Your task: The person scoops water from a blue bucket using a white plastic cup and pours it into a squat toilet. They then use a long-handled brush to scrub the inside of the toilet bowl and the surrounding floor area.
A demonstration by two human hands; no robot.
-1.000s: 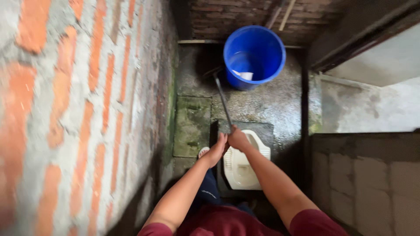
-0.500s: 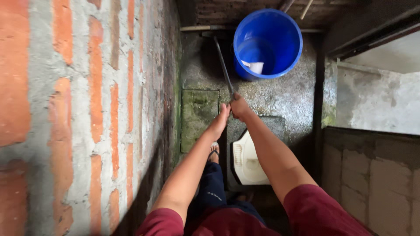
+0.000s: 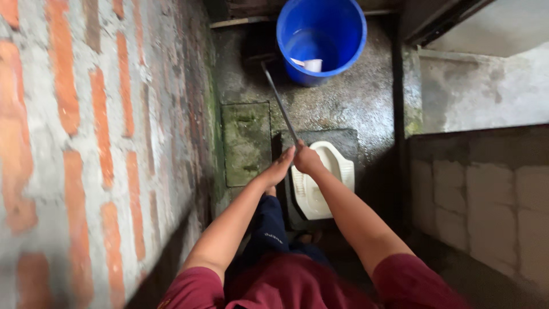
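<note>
Since half a second ago your hands have drawn back from beside the green slab to the near end of the toilet pan, and the bucket now sits higher, at the top centre of the frame.

Your right hand [image 3: 307, 161] is closed in a fist around the near end of a long dark handle [image 3: 280, 103]. Your left hand [image 3: 281, 168] lies against the same end with its fingers stretched along it; you cannot tell whether they wrap it. From your hands at mid-frame the handle runs up and to the left, ending on the wet floor just left of the blue bucket [image 3: 343, 43]. What is on its far end is in shadow.

Inside the bucket is water and a small white scoop [image 3: 309, 64], lying against the near wall.

Just below your hands is the white squat toilet [image 3: 337, 171], set in a dark raised block. Left of it is a mossy green slab [image 3: 246, 143] in the speckled floor [image 3: 354, 103].

A rough brick wall [image 3: 86, 143] fills the left of the frame, and a grey block wall [image 3: 480, 194] stands at the right. Your maroon sleeves and dark trousers show at the bottom.
</note>
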